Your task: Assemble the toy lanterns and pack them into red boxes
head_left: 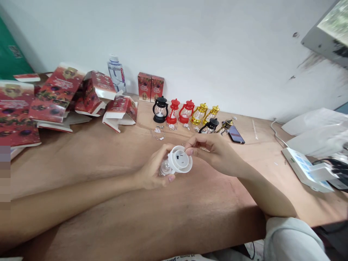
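Note:
A small white lantern (181,162) lies tilted in my left hand (155,168), its round base turned up toward me. Dark marks show on the base, and its clear body is partly covered by my fingers. At the base's right rim, my right hand (209,152) has thumb and forefinger pinched together; whatever they pinch is too small to make out. Beyond my hands stand black (160,110), red (174,111) and gold (199,114) lanterns in a row. Another black lantern (209,125) sits just behind my right hand.
Red printed boxes (56,96), several folded open, crowd the left. A water bottle (116,74) and two closed red boxes (150,87) stand by the wall. Thin chains with white tags (158,133) lie before the lanterns. Rightward are a phone (236,134) and a power strip (303,168).

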The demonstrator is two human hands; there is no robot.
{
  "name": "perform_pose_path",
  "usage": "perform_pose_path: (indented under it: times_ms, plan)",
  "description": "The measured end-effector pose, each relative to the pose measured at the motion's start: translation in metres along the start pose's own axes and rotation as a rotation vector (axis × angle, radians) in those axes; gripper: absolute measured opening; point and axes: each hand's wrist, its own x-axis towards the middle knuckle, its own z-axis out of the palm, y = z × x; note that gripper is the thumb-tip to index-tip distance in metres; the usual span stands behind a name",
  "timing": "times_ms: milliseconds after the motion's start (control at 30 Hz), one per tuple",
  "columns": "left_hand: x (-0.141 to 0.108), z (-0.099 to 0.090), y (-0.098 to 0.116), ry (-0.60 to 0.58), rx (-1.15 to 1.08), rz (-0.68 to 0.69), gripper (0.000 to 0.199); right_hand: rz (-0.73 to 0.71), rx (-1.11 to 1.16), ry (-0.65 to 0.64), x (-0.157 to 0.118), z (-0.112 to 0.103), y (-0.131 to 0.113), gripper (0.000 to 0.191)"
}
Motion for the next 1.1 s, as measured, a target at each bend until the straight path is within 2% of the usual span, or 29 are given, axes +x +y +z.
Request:
perform_pose_path:
  times_ms: [200, 333, 600, 767, 867, 1000, 1100]
  plan:
    - [0.001, -0.001, 0.002, -0.013, -0.015, 0.014, 0.05, -0.012, -0.139, -0.034, 0.001, 0.001, -0.003, 0.014]
    - [0.003, -0.002, 0.005, -0.022, -0.006, 0.012, 0.047, -0.042, -0.246, 0.031, 0.0, 0.003, -0.004, 0.01]
    - [0.001, -0.002, 0.004, -0.001, -0.013, -0.015, 0.047, -0.266, -0.413, 0.148, -0.002, 0.012, -0.001, 0.009]
    - [0.0, -0.003, 0.004, 0.028, 0.001, -0.031, 0.048, -0.37, -0.487, 0.178, 0.001, 0.016, 0.002, 0.012]
    - [-0.002, -0.003, 0.001, 0.033, -0.036, -0.087, 0.05, -0.425, -0.57, 0.133, 0.0, 0.012, 0.003, 0.014]
    - [-0.001, -0.003, 0.001, 0.119, -0.118, -0.129, 0.05, -0.497, -0.711, -0.003, -0.004, 0.007, -0.001, 0.023]
    - [0.002, -0.002, 0.002, 0.129, -0.154, -0.132, 0.044, -0.477, -0.655, -0.038, -0.004, 0.009, -0.002, 0.034]
